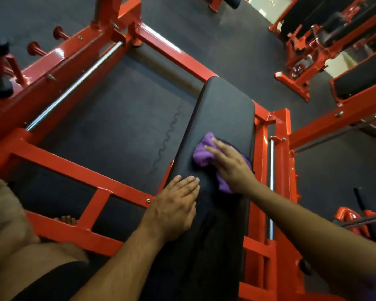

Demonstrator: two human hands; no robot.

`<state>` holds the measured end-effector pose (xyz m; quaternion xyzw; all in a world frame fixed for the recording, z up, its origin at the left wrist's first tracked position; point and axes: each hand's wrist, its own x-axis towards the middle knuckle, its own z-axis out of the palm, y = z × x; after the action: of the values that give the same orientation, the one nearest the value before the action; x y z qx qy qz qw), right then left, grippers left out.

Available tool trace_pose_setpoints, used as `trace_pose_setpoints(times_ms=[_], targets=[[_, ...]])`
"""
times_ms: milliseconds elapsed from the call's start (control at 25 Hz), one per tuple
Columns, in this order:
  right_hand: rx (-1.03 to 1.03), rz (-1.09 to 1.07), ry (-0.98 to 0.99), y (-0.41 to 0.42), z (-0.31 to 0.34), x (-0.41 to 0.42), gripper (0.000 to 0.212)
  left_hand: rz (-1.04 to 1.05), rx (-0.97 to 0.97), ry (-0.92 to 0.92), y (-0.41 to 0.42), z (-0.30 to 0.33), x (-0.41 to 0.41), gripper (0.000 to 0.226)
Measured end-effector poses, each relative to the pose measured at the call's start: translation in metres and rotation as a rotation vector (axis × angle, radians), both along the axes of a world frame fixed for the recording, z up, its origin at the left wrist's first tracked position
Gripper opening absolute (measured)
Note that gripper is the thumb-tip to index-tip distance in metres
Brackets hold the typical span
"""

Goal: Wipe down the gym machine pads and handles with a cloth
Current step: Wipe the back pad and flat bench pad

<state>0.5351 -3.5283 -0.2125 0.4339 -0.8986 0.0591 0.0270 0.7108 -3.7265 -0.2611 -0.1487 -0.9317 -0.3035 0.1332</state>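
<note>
A long black pad [224,109] of a red gym machine runs from the lower middle of the view up towards the centre. A purple cloth [202,155] lies bunched on the pad's right half. My right hand [230,164] presses flat on the cloth, fingers spread and pointing up-left. Part of the cloth is hidden under this hand, and a strip of it shows below the wrist. My left hand [172,209] rests flat on the pad's left edge, just below and left of the cloth, fingers together and holding nothing.
Red steel frame bars [78,168] surround the pad, with a chrome rod [74,85] at left and another [271,170] at right. My bare leg and foot [4,205] are at lower left. More red machines [313,46] stand at upper right on dark rubber flooring.
</note>
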Motion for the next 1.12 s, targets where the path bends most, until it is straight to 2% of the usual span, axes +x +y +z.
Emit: trace_pose_setpoints(times_ms=[80, 160, 280, 400, 480, 600, 640, 800, 960, 1120], targets=[[-0.073, -0.213, 0.027, -0.037, -0.001, -0.040, 0.045, 0.023, -0.001, 0.021, 0.000, -0.003, -0.003, 0.052], [-0.080, -0.308, 0.026, -0.076, -0.012, -0.043, 0.044, 0.011, -0.013, 0.024, 0.001, -0.003, -0.001, 0.053], [-0.060, -0.102, 0.002, -0.082, -0.012, -0.011, 0.042, -0.005, -0.096, 0.005, -0.002, 0.000, -0.001, 0.054], [0.017, 0.011, -0.093, -0.039, 0.000, 0.005, 0.052, 0.001, -0.222, -0.065, 0.000, 0.001, -0.001, 0.057], [-0.032, -0.167, -0.134, 0.000, 0.015, 0.015, 0.060, 0.013, -0.287, -0.111, 0.003, 0.000, 0.002, 0.061], [-0.378, -0.621, -0.167, 0.068, 0.044, 0.035, 0.058, 0.029, -0.358, -0.140, 0.002, -0.001, 0.003, 0.067], [-0.459, -0.699, -0.156, 0.084, 0.046, 0.047, 0.056, 0.033, -0.378, -0.155, 0.002, 0.000, 0.002, 0.067], [-0.470, -0.732, -0.286, 0.069, 0.003, 0.093, 0.054, 0.155, -0.380, -0.267, 0.033, 0.013, 0.006, 0.073], [-0.413, -0.966, -0.199, 0.038, -0.016, 0.096, 0.051, 0.242, -0.396, -0.299, 0.047, 0.013, 0.004, 0.074], [-0.440, -0.961, -0.182, 0.043, -0.018, 0.094, 0.053, 0.241, -0.412, -0.279, 0.045, 0.012, 0.005, 0.074]])
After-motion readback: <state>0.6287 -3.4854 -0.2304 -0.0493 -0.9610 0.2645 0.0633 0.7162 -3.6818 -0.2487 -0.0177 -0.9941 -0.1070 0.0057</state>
